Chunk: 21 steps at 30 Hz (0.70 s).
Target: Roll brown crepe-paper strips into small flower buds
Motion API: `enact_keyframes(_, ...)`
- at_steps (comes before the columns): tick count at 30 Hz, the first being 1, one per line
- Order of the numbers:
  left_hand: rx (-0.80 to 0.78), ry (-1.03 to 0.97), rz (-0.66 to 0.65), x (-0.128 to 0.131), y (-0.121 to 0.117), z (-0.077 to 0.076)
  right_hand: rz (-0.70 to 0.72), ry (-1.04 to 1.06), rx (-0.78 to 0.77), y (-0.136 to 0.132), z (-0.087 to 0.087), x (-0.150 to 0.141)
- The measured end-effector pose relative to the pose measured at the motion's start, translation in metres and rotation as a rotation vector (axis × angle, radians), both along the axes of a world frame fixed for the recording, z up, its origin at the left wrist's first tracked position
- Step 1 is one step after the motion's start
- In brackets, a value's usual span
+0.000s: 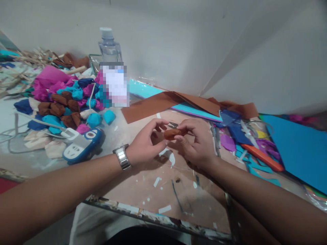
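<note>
Over the middle of the table, my right hand (198, 141) pinches a brown crumpled paper bundle (171, 134) between thumb and fingers. Its rounded end points left, and the twisted end is partly covered by my fingers. My left hand (148, 139), with a metal watch (122, 157) on the wrist, is curved around the bundle's rounded end. Its thumb and fingers are apart, the thumb tip close to the bundle; whether it touches, I cannot tell. A dark metal blade-like piece (173, 124) shows just behind the bundle, mostly hidden by my right fingers.
Pink, blue, brown and cream paper bundles (57, 109) are heaped at left beside a blue-and-white power strip (83, 146). Behind stand a bottle (110, 47) and a blurred-out screen (116, 85). Brown paper strips (148, 105) lie at the back; an orange cutter (263, 157) and blue sheet (298, 146) at right.
</note>
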<state>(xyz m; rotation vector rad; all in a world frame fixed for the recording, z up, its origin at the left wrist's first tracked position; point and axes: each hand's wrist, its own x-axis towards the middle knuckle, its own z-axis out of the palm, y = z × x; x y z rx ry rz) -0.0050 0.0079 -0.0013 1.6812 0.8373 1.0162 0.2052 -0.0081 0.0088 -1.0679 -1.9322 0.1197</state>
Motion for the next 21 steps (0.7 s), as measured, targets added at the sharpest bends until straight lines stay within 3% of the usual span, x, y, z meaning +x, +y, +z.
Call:
enact_keyframes(5,0.167,0.000,-0.016,-0.0032,-0.0025,0.0042,0.036,-0.170,-0.098,0.0006,-0.0036,0.0013)
enact_keyframes(12,0.019,-0.059,-0.076,-0.0018,-0.0023,0.0003,0.048,-0.175,-0.080,-0.0006,-0.0051,0.0030)
enact_keyframes(21,0.026,-0.004,-0.079,-0.0011,-0.0014,0.0061,0.057,-0.156,-0.067,-0.0002,-0.0041,0.0034)
